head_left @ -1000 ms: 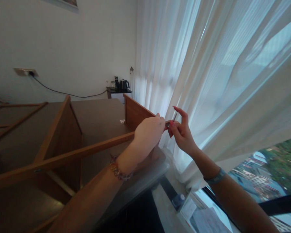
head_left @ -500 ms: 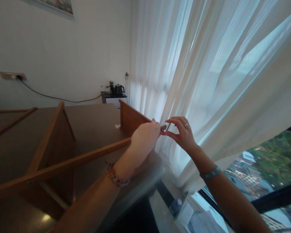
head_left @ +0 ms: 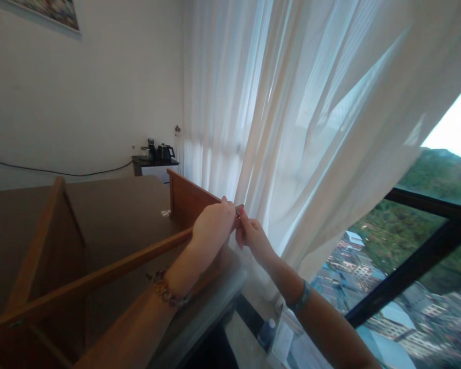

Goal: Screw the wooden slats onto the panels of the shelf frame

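A brown wooden cabinet frame [head_left: 111,266] lies on its back in front of me, its boards forming open compartments. My left hand [head_left: 212,227] is closed around the top corner where a side panel [head_left: 188,197] meets the front rail. My right hand [head_left: 252,237] presses against it from the right, fingers pinched together at that same corner; a small thing between the fingertips is too small to make out. A bead bracelet is on my left wrist and a blue band on my right.
White sheer curtains [head_left: 292,128] hang just right of the hands, with a dark window frame [head_left: 415,256] and a town far below. A small table with a kettle [head_left: 155,156] stands by the far wall. A bottle [head_left: 267,333] sits on the sill.
My right hand, which held a thin tool with fingers raised, has closed in and now pinches right against my left hand at the corner. The view has swung to the right.
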Tool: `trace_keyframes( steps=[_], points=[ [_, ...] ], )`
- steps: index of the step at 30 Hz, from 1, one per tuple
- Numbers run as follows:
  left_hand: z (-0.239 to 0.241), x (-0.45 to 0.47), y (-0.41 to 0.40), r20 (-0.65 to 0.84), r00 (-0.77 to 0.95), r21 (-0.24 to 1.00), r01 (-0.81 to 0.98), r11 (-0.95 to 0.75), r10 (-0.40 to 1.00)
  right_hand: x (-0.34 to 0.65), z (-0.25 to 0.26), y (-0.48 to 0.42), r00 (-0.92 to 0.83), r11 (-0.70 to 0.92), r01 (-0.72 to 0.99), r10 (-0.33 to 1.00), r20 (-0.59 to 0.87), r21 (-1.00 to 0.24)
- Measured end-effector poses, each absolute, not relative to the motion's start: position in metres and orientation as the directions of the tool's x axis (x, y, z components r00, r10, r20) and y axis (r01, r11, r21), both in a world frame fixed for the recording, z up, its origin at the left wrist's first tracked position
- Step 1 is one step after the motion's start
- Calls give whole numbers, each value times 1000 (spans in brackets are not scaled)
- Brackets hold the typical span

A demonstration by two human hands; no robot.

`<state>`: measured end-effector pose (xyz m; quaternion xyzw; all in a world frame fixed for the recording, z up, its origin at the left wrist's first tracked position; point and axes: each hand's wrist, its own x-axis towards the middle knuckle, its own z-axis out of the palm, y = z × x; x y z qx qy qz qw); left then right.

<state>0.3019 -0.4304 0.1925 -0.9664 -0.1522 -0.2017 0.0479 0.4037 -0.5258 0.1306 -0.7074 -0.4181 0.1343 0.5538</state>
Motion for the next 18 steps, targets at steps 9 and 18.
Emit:
trace_keyframes(
  steps=[9,18],
  points=[
    [191,305,-426,405,881,26,255,-967,244,413,138,-528,536,-7,430,807,249,-903],
    [190,306,-431,420,866,20,290,-957,272,436,145,-552,249,-104,965,645,723,-240]
  ],
)
